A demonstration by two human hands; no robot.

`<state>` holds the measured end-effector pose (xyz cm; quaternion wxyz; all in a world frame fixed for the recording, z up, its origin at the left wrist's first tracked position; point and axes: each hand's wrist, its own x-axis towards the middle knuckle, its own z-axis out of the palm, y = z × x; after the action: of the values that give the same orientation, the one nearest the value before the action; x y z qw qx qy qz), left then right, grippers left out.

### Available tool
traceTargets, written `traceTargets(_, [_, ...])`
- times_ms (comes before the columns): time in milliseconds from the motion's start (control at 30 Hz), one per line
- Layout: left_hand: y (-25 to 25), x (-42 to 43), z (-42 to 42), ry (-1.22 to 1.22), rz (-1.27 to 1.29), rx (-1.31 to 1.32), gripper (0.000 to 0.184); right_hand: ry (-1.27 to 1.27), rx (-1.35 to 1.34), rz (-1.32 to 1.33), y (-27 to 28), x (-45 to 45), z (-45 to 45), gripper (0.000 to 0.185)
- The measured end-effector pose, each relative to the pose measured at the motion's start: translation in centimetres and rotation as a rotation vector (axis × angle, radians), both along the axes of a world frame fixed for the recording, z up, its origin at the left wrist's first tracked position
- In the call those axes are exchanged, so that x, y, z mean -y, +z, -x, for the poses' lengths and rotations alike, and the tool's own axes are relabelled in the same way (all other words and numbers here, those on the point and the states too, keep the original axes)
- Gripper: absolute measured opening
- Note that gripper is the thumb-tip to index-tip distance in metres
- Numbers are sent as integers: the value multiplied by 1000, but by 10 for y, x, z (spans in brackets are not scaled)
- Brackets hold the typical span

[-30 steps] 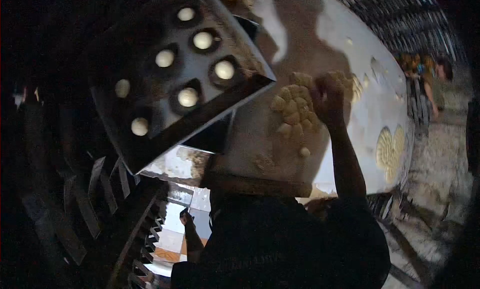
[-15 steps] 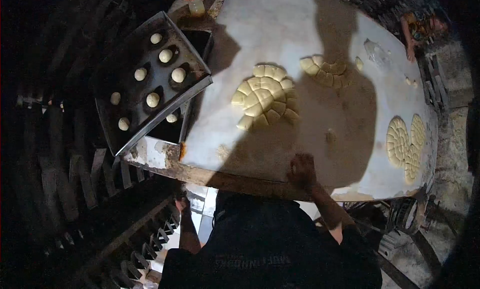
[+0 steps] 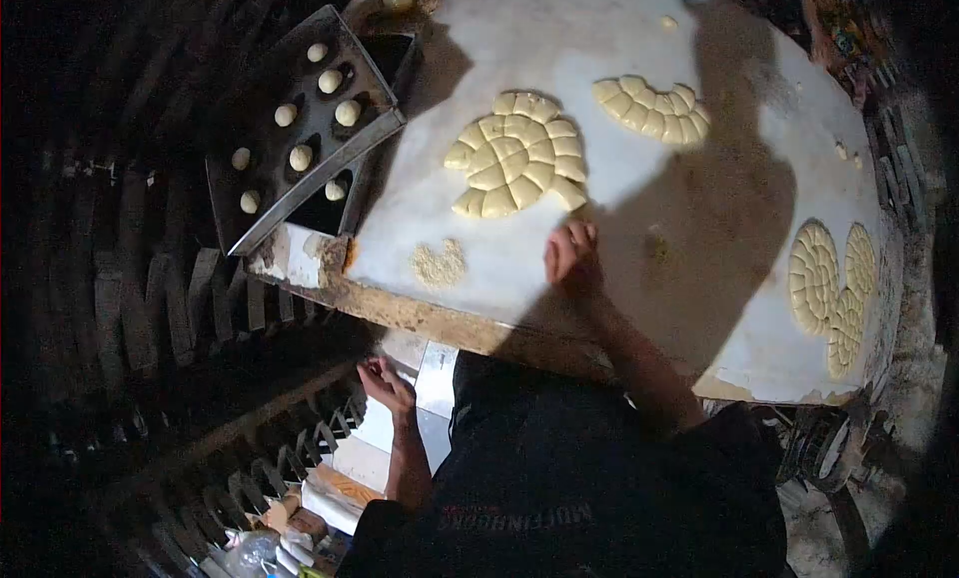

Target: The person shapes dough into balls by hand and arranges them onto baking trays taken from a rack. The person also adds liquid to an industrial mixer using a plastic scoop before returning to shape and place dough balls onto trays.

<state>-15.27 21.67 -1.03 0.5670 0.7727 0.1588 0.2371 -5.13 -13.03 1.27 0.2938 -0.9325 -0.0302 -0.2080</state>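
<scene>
We are holding our right hand [image 3: 573, 255] over the broad white tabletop [image 3: 619, 38], its fingers narrowly curled, and we cannot tell whether it is gripping anything. Just beyond its fingertips, a large rounded cluster of pale-yellow dough pieces [image 3: 514, 158] is lying. Past the tabletop's near edge, we are dangling our left hand [image 3: 388, 384], fingers loosely parted.
</scene>
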Motion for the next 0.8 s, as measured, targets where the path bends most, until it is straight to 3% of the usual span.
traceTargets(100, [31, 27, -17, -41, -77, 45, 23, 72, -57, -56, -4, -17, 24, 14])
traceTargets(167, [41, 37, -29, -149, -53, 84, 20, 413, 148, 40, -22, -3, 56, 14])
traceTargets(200, [51, 46, -34, -164, -164, 96, 19, 418, 155, 50, -16, 9, 61, 14])
traceTargets(267, [73, 72, -45, -212, -121, 116, 19, 392, -327, -30, 14, 34, 71, 17])
traceTargets(300, [77, 84, -49, -270, -91, 128, 18, 403, -334, -24, 40, 36, 69, 17])
traceTargets(367, [68, 105, -63, -350, -225, 246, 15, 161, -477, -419, 83, 29, 50, 12])
traceTargets(500, [77, 166, -76, -572, -178, 273, 19, 326, -287, -371, 79, 22, 42, 25])
traceTargets(600, [66, 198, -85, -773, -181, -71, 34, 175, -143, -151, 56, 35, 68, 56])
traceTargets(667, [61, 215, -91, -798, -145, -139, 37, 85, -191, -118, 57, 43, 89, 57])
traceTargets(733, [79, 227, -89, -953, -553, 216, 37, -8, -248, -91, 52, 48, 108, 59])
traceTargets(800, [61, 236, -85, -949, -516, 90, 37, 5, -250, -94, 41, 48, 111, 57])
